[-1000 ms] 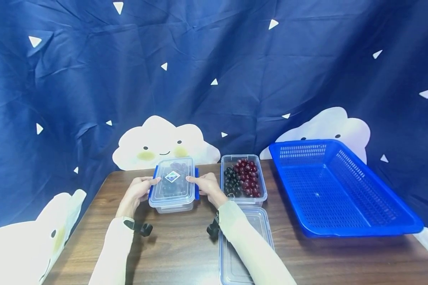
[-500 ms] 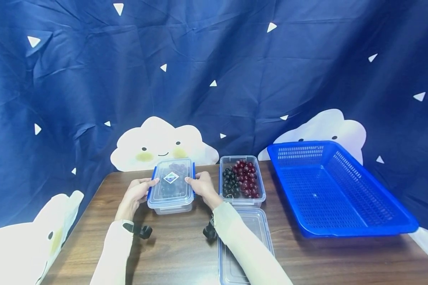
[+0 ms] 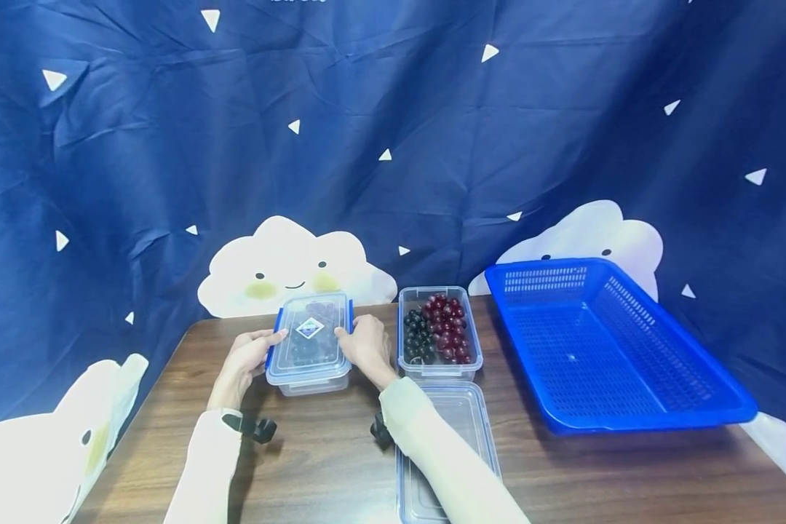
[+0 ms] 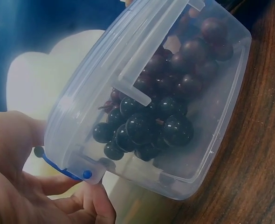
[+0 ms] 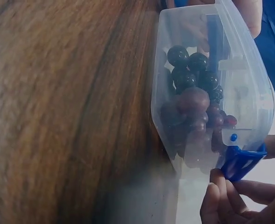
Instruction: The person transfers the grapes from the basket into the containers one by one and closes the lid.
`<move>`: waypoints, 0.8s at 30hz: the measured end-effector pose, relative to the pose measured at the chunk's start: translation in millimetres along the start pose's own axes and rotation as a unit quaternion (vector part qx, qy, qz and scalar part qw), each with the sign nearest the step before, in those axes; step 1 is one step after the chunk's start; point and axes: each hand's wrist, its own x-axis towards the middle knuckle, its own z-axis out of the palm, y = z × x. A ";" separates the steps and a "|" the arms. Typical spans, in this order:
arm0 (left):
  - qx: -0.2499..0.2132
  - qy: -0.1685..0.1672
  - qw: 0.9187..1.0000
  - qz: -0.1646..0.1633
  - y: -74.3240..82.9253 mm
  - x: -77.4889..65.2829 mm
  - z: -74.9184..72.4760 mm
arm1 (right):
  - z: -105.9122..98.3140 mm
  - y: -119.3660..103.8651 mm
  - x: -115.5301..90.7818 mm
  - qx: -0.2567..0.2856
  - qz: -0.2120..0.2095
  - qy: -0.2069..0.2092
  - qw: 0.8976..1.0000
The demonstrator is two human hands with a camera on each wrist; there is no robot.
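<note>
A clear plastic food container (image 3: 311,386) stands on the table, with dark and red grapes (image 4: 144,126) showing through its walls. Its clear lid (image 3: 314,346) lies on top and bears a diamond-shaped sticker. My left hand (image 3: 249,356) holds the left side, thumb over the lid's edge and fingers under the blue latch (image 4: 63,169). On the right side, my right hand (image 3: 368,346) grips the container with its thumb on the lid's edge. Its fingertips are curled against the other blue latch (image 5: 242,162), which tilts out from the wall.
Right of my hands, an uncovered container (image 3: 440,370) holds black grapes (image 3: 419,336) and red grapes (image 3: 448,327). A loose lid (image 3: 458,407) lies in front of it, partly under my right sleeve. A large blue basket (image 3: 616,364) stands farther right on the wooden table (image 3: 301,466).
The right latch, which stuck out wide earlier, now shows as a narrower strip closer to the container's side. My right hand has shifted slightly; my left hand keeps its hold.
</note>
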 end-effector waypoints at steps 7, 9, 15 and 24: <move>0.016 0.012 1.000 0.005 -0.3 -2.8 0.4 | 3.0 -0.7 -3.3 -0.025 -0.026 0.025 0.999; 0.017 0.015 1.000 0.004 -0.8 -4.0 0.0 | 5.6 -0.4 -4.8 -0.028 -0.038 0.035 0.998; 0.011 0.011 1.000 0.009 -3.0 -6.0 -0.9 | 11.2 1.0 -8.1 -0.063 -0.100 0.067 0.991; -0.003 0.016 1.000 0.016 -4.5 -4.8 2.0 | 10.0 2.1 -10.3 -0.070 -0.122 0.074 0.987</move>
